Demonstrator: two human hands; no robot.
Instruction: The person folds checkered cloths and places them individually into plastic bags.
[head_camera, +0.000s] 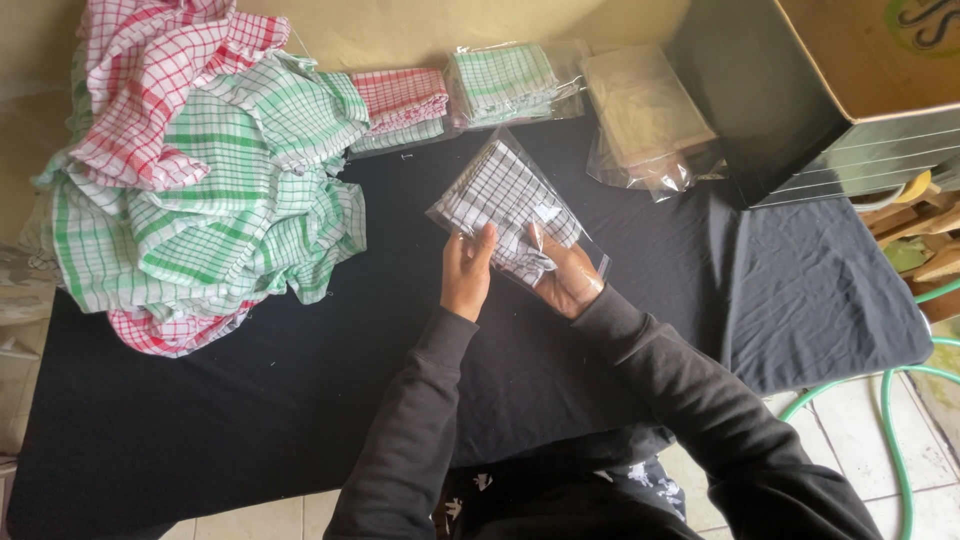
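Both my hands hold a folded black-and-white checked cloth (500, 190) that sits partly inside a clear plastic bag (590, 255), above a black-covered table (300, 380). My left hand (467, 272) grips the cloth's near left edge. At the near right side, my right hand (563, 275) holds the bag's open end, with the thumb pressed on the cloth. Dark long sleeves cover both arms.
A big loose heap of green and red checked cloths (200, 170) lies at the left. Bagged folded cloths (505, 85) and a stack of empty clear bags (645, 115) line the far edge. A dark box (800, 110) stands at the right; a green hose (890, 400) runs over the tiled floor.
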